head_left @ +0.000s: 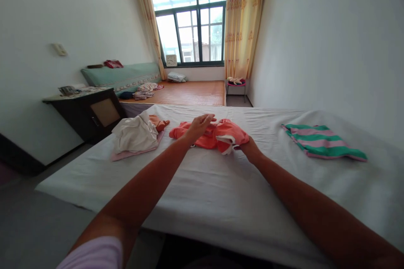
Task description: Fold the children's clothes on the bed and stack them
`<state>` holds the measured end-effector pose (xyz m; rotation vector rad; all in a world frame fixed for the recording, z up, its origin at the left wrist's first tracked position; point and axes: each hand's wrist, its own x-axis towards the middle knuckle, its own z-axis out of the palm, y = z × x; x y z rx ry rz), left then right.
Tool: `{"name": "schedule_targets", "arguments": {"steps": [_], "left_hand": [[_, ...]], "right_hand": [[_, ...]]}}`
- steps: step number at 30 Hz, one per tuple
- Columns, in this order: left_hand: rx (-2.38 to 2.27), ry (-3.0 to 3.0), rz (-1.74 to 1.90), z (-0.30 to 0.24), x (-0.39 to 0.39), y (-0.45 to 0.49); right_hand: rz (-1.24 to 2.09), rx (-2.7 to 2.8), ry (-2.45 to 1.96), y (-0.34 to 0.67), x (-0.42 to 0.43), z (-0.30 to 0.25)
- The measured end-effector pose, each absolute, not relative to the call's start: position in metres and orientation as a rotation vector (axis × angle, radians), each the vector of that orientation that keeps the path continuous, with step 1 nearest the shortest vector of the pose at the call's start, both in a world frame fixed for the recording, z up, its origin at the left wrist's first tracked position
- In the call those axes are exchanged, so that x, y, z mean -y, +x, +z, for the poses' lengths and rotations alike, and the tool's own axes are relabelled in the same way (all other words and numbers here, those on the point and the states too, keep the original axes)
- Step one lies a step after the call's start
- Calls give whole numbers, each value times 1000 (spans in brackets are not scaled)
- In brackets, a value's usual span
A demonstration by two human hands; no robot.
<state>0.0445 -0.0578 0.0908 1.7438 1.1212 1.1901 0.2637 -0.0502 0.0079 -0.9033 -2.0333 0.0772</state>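
Note:
A coral-red garment (208, 141) with white trim lies bunched on the white-sheeted table or bed (202, 185) in front of me. Over its middle is my left hand (199, 127), fingers stretched out toward the right; whether it touches the cloth I cannot tell. My right hand (249, 150) grips the garment's right end, its fingers partly hidden under the fabric. A white lining or edge shows folded out near that hand.
Left of the garment sits a pile with a cream cloth (135, 133) and an orange piece (158, 122). A folded green-and-pink striped cloth (325, 141) lies at the right. Beyond are a brown mat-covered bed (195, 91), a dark cabinet (91, 113) and a pink stool (236, 84).

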Motion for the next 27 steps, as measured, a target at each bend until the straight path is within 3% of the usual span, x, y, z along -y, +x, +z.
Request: {"name": "schedule_targets", "arguments": {"steps": [5,8,12,20,27], "left_hand": [[-1461,1967,962,55,40,-5],[-1469,2270,701,33,41,-25],[-1376,2418,602,18,48,-35],[-1575,2341,690,28,55,-40],[-1656,2515,516,27,57,-69]], "right_hand": [[1202,928,-969,292,31,10],[1382,567,-815,307,24,18],[1132,874,-946,320,20,19],[-60,1856,-1423,343,7,-5],[-108,1765,-1738,370,-8,-22]]}}
